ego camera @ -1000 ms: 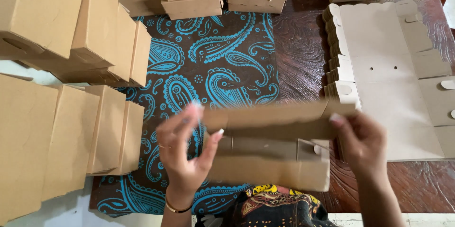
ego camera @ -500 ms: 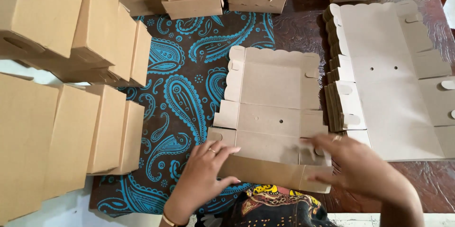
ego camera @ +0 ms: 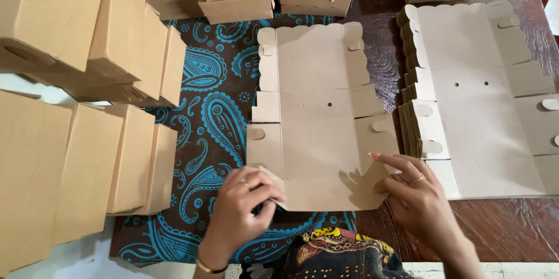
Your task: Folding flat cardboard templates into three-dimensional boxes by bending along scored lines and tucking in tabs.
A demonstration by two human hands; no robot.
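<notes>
Cardboard blank (ego camera: 317, 116) lies unfolded flat, stretching away from both my hands; my left hand (ego camera: 244, 200) pinches its near-left corner flap, my right hand (ego camera: 416, 194) presses spread fingers on the near-right flap.

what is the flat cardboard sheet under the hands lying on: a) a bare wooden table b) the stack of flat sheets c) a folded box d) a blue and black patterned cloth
d: the flat cardboard sheet lies mostly on the blue and black patterned cloth, with the left hand and right hand pressing its near corners; the stack of flat sheets sits apart to the right.
</notes>
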